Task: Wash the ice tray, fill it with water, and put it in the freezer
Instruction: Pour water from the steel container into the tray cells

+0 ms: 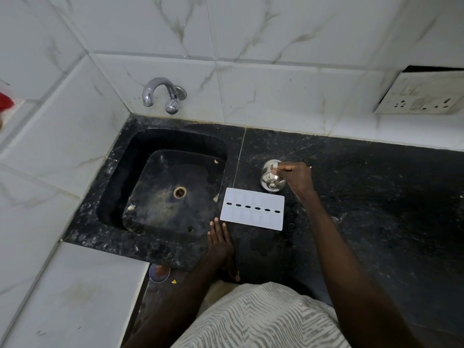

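Our right hand (292, 175) grips a tilted steel cup (271, 178) over the white ice tray (252, 212), which lies on the black counter (364, 197) beside the sink (120, 172); our left hand (220, 243) rests flat, fingers spread, beside the tray.

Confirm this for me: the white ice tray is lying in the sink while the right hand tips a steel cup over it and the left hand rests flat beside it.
Not quite. The head view shows the white ice tray lying on the black counter, right of the sink, not in it. The rest holds: the right hand tips a steel cup over it, and the left hand rests flat beside it.
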Demonstrator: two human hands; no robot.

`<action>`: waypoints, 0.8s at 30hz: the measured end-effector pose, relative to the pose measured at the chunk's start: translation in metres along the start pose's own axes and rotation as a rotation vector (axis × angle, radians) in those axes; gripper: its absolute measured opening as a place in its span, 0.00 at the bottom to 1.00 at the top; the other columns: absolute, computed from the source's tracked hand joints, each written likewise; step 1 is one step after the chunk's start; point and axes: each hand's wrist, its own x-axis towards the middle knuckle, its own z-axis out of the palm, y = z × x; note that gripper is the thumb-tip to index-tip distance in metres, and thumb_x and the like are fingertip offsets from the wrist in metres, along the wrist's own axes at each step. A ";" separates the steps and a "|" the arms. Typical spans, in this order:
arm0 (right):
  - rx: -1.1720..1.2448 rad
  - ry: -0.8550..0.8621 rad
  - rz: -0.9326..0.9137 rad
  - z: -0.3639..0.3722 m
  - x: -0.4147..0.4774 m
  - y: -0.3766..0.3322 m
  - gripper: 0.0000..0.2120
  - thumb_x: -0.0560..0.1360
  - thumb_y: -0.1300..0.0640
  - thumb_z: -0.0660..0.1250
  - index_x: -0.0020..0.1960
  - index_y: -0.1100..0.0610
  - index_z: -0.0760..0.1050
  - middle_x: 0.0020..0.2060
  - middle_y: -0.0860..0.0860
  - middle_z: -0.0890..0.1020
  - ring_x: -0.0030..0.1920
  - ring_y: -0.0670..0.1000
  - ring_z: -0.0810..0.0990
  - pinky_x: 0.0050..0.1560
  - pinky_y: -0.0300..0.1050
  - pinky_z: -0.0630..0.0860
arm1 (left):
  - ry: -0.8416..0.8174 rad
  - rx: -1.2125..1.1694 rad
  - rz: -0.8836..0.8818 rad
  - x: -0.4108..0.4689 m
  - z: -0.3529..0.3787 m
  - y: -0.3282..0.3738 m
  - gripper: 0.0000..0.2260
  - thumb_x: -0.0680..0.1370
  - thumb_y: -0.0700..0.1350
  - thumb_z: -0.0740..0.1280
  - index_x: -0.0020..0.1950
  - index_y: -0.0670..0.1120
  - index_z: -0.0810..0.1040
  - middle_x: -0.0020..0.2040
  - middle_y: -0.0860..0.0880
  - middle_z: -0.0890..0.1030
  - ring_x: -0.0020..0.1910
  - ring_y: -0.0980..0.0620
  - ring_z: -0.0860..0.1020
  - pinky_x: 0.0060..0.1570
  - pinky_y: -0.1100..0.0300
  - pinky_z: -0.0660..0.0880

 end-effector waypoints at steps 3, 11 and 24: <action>0.001 0.008 0.000 0.000 0.000 -0.002 0.12 0.69 0.65 0.80 0.52 0.62 0.87 0.49 0.54 0.88 0.44 0.45 0.87 0.45 0.36 0.82 | -0.009 -0.002 -0.001 0.002 0.001 0.000 0.77 0.60 0.64 0.83 0.76 0.31 0.26 0.72 0.26 0.22 0.73 0.26 0.24 0.78 0.33 0.36; -0.020 0.051 0.071 0.005 0.003 -0.005 0.07 0.70 0.60 0.81 0.47 0.59 0.88 0.40 0.51 0.88 0.38 0.46 0.86 0.42 0.44 0.82 | -0.002 -0.020 0.013 0.004 0.003 -0.002 0.76 0.61 0.64 0.83 0.76 0.31 0.26 0.71 0.26 0.23 0.73 0.25 0.25 0.78 0.32 0.36; -0.073 -0.010 -0.029 0.026 0.000 -0.015 0.07 0.69 0.59 0.82 0.45 0.59 0.88 0.40 0.51 0.89 0.40 0.47 0.87 0.45 0.53 0.85 | 0.042 -0.030 0.025 0.005 0.007 -0.002 0.70 0.66 0.61 0.82 0.78 0.31 0.29 0.72 0.27 0.24 0.75 0.25 0.27 0.78 0.32 0.38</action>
